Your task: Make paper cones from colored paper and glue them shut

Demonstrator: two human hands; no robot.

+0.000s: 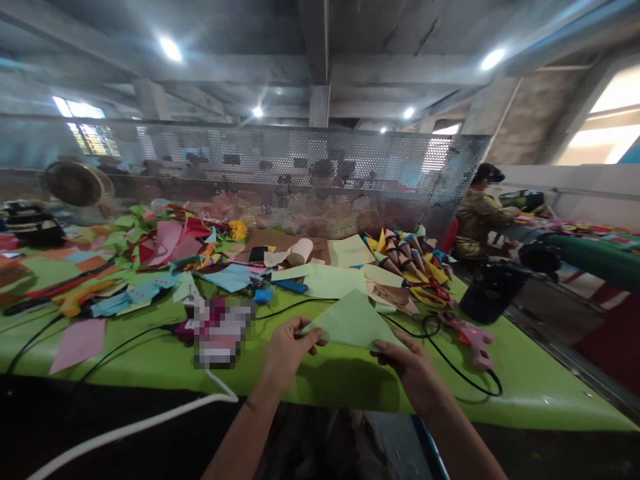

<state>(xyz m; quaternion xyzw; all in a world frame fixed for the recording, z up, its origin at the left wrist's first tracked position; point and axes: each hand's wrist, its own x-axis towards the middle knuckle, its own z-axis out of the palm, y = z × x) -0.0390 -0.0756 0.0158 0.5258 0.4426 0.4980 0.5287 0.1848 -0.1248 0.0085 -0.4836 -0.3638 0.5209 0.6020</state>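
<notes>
Between my two hands is a light green sheet of paper (353,323), its visible shape a triangle with the point facing away from me. My left hand (293,347) pinches the sheet's left corner between thumb and fingers. At the right corner, my right hand (405,357) grips it the same way, thumb on top. The sheet is held just above the green tabletop (540,393) and casts a shadow below. Just beyond it lie more pale green sheets (327,280).
A pink glue gun (477,340) with a looping black cord lies at right, near yellow-handled scissors (430,295). Bundled paper cones (400,253) stand behind. Coloured paper scraps (170,243) cover the left side. A black bin (493,290) and a seated person (477,217) are at right.
</notes>
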